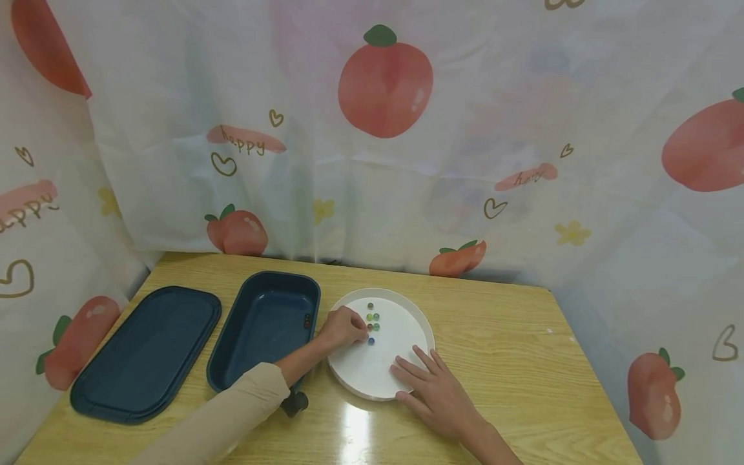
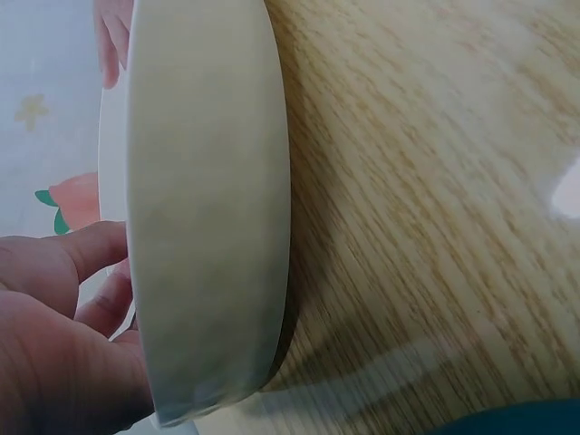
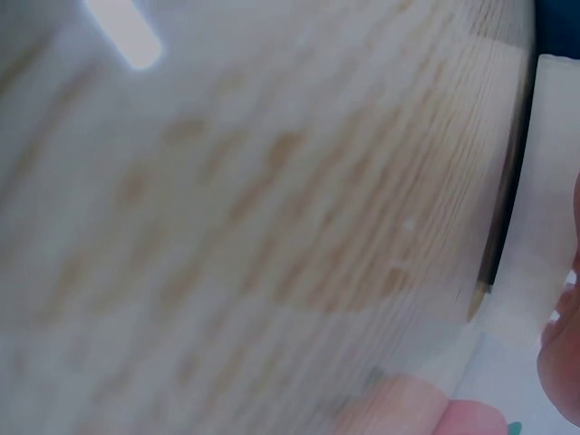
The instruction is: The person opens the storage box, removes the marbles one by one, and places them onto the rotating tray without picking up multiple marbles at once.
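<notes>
A round white tray (image 1: pixel 401 374) with a raised rim holds several small glass marbles (image 1: pixel 371 305) in a loose column left of its middle. My left hand (image 1: pixel 343 328) reaches over the tray's left rim, its thumb and fingertips pinching at a reddish marble (image 1: pixel 369 327). In the left wrist view the tray's side wall (image 2: pixel 208 208) hides the fingertips of this hand (image 2: pixel 63 317). With fingers spread, my right hand (image 1: pixel 433 391) rests at the lower right rim. A blue marble (image 1: pixel 371 341) lies just below the left fingertips.
Left of the tray stands a deep dark blue box (image 1: pixel 264 336) with dark reddish marbles (image 1: pixel 307 321) at its right wall. Its matching flat lid (image 1: pixel 148 355) lies further left. A small black object (image 1: pixel 294 403) is at the box's near corner. A fruit-printed curtain (image 1: pixel 383 194) hangs behind the wooden table (image 1: pixel 494 336).
</notes>
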